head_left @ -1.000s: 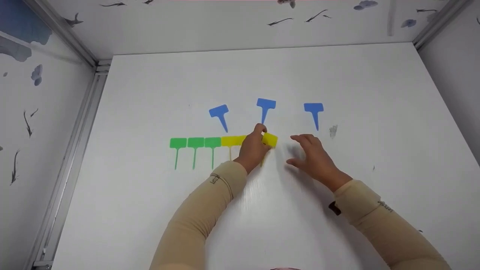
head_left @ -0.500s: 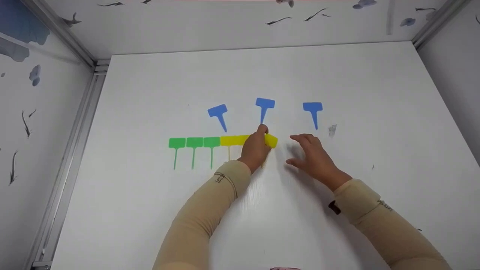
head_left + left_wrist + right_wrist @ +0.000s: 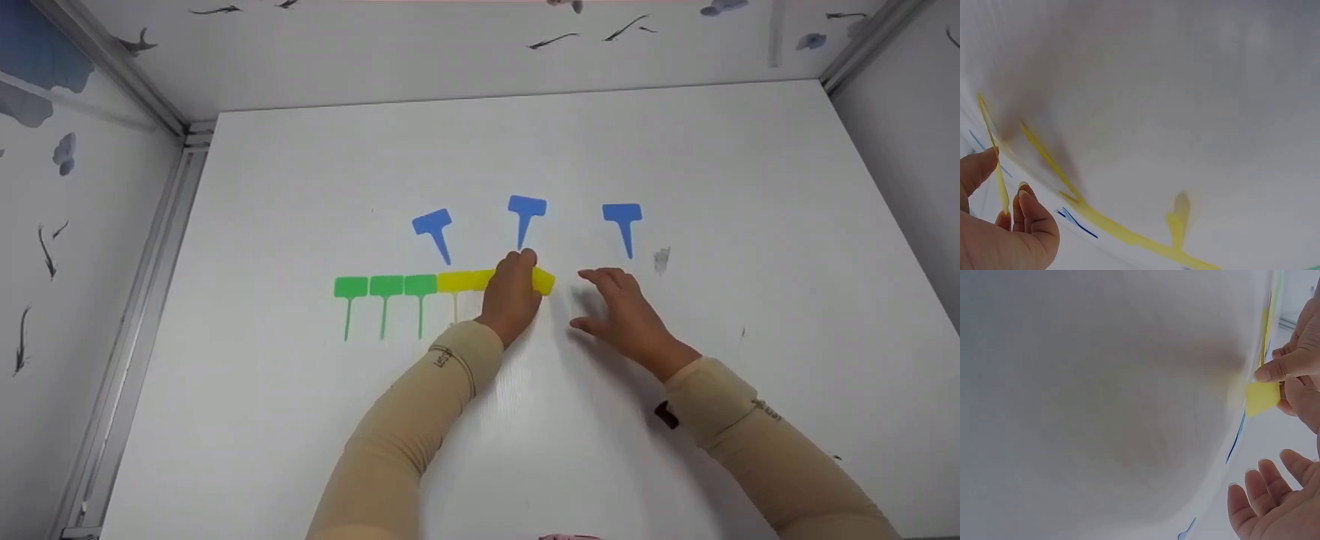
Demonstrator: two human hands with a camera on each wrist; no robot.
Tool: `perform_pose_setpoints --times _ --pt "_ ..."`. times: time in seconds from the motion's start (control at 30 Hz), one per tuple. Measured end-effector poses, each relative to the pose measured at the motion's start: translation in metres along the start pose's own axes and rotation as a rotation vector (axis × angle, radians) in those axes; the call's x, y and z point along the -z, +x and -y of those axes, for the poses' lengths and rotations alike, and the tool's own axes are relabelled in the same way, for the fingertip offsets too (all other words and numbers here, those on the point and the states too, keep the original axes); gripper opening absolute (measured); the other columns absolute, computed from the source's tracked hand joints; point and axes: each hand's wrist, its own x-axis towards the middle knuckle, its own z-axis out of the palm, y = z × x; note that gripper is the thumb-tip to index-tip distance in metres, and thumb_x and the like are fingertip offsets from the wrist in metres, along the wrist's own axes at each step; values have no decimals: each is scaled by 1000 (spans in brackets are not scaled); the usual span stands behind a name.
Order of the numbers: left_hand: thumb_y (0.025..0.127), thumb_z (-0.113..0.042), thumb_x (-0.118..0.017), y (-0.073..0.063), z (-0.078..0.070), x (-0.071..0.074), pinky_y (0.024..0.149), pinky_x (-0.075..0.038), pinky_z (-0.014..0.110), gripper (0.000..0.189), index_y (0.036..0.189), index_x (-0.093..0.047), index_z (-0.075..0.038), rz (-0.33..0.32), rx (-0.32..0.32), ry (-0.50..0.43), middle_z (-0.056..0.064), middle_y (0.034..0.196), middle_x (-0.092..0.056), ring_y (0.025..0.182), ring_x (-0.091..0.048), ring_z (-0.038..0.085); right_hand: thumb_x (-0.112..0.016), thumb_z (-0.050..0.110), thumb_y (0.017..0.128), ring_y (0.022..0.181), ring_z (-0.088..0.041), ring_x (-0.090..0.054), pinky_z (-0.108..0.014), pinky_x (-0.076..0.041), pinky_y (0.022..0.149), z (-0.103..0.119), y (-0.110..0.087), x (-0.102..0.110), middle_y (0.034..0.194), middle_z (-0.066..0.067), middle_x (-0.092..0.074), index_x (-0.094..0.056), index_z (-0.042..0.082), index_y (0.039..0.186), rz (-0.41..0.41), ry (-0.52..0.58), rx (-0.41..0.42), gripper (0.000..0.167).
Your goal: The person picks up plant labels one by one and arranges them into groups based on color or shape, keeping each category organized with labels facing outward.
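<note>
Between the thumb and fingers of my left hand [image 3: 510, 296] is a yellow T-shaped plant label [image 3: 544, 281], held by its head at the right end of a row. In the left wrist view this label [image 3: 1001, 188] stands raised and edge-on. Other yellow labels [image 3: 457, 282] lie just left of the hand, partly hidden under it. They continue a line of green plant labels [image 3: 386, 286] with stems pointing toward me. My right hand [image 3: 626, 311] hovers to the right, fingers spread and holding nothing; the right wrist view shows its bare palm [image 3: 1280, 512].
Three blue plant labels lie apart beyond the row: a tilted left one [image 3: 433, 223], a middle one [image 3: 527, 206] just past my left fingers, and a right one [image 3: 622, 213]. A grey smudge [image 3: 661, 259] marks the white board [image 3: 300, 435]. Patterned panels enclose the back and sides.
My left hand has shifted slightly right with the yellow label, its fingers now covering more of the label's head. The right hand stays nearly still. The head view has drifted a little.
</note>
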Motion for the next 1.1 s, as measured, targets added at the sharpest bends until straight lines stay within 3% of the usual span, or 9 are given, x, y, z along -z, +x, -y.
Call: perform_pose_setpoints --times 0.3,0.87,1.1 --pt "89 -19 -69 3 3 2 102 -40 27 41 124 -51 -8 6 -39 144 6 117 -51 108 -45 19 -78 21 82 137 -33 -32 -48 -34 109 -2 -1 -3 146 -15 -36 -38 14 145 4 -7 -25 75" --pt "87 -34 -70 9 15 3 103 -37 28 49 124 -56 -5 38 -4 201 7 119 -50 113 -40 21 -77 21 83 136 -32 -33 -47 -33 110 0 1 -5 147 -15 -35 -39 14 144 29 1 -23 73" --pt "88 -34 -69 10 17 2 102 -38 27 47 122 -57 -4 37 -22 207 8 119 -51 112 -41 21 -78 21 82 134 -34 -34 -47 -34 109 -2 3 -6 145 -17 -37 -39 10 144 29 -37 -2 74"
